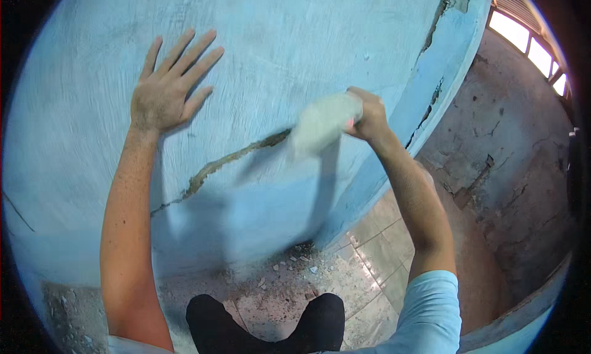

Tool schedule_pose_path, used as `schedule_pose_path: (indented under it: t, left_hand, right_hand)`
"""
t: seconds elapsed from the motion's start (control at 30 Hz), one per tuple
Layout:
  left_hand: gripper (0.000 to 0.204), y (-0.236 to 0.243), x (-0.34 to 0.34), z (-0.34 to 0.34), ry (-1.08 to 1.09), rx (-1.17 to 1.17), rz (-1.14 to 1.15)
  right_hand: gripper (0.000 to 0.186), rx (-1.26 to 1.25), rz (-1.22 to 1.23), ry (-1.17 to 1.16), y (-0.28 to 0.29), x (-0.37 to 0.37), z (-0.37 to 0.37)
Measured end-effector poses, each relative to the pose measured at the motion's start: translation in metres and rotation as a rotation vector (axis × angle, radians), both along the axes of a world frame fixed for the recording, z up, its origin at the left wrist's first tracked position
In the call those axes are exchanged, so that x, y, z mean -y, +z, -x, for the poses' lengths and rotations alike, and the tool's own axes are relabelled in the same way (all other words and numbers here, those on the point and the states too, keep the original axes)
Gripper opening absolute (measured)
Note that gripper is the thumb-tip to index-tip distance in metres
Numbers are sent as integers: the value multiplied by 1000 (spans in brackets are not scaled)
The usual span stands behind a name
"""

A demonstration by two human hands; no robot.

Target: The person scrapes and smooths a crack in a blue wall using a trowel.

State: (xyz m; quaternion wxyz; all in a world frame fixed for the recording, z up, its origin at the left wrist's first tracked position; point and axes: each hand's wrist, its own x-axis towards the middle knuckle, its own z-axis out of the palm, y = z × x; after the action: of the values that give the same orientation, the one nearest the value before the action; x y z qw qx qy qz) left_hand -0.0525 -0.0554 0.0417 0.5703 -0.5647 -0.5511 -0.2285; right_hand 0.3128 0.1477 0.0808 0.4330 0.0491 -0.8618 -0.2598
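Head camera: my left hand is spread wide on the blue wall. My right hand holds a blurry pale thing by the crack. The crack gapes, so I guess work is left; what's done, I can't tell.

Around your left fingers the wall is pale blue with whitish streaks; lower down from them, the jagged crack is brown. The blurred thing at your right fingers is pale greenish-white. Below both, your sleeve is light blue, your trousers black, the floor tiles pale and grid-lined.
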Motion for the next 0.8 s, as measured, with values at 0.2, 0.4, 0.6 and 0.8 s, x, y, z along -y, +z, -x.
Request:
schedule_pose_path:
  t: [0.2, 0.4, 0.6, 0.8]
  left_hand:
    - [72, 0, 1, -1, 20, 24, 29]
    - [73, 5, -2, 0, 11, -17, 7]
    - [71, 1, 1, -1, 33, 1, 13]
    - [73, -3, -2, 1, 35, 9, 12]
  right_hand:
    - [32, 135, -183, -211, -53, -10, -21]
    - [33, 188, -185, -233, -46, -29, -14]
    - [19, 259, -78, -103, -43, -19, -19]
    - [22, 285, -148, -364, -39, -22, -16]
